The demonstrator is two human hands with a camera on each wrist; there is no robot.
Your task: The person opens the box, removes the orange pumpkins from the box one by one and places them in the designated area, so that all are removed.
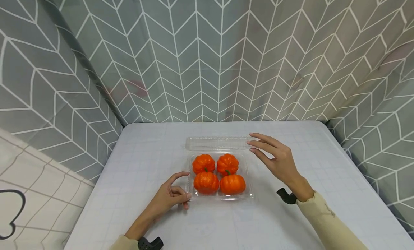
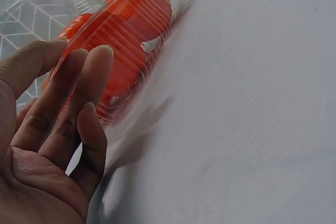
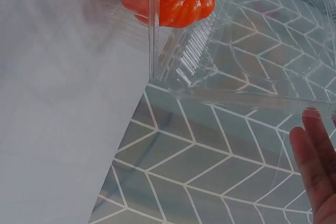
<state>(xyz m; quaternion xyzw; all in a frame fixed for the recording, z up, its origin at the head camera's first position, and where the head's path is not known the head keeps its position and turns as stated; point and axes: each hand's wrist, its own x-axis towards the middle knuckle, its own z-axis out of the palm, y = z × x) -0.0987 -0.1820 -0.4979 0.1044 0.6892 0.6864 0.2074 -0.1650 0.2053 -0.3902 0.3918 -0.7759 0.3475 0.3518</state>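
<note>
In the head view a clear plastic clamshell box (image 1: 216, 197) sits on the table, holding several small orange pumpkins (image 1: 206, 183) in two rows. Its lid (image 1: 220, 143) stands raised at the far side. My left hand (image 1: 170, 197) is at the box's left side, its fingertips touching the rim; the left wrist view shows them against the ribbed wall (image 2: 137, 51). At the lid's right edge is my right hand (image 1: 275, 157), fingers fairly straight and thumb below. Two fingertips meet the lid's edge (image 3: 252, 99) in the right wrist view; the thumb is out of sight there.
A white cloth covers the table (image 1: 220, 225). Behind it and at both sides hang grey curtains (image 1: 210, 63) with a white chevron pattern. Pale checked fabric (image 1: 35, 192) with a black heart outline lies at the left. Each wrist wears a black strap (image 1: 287, 196).
</note>
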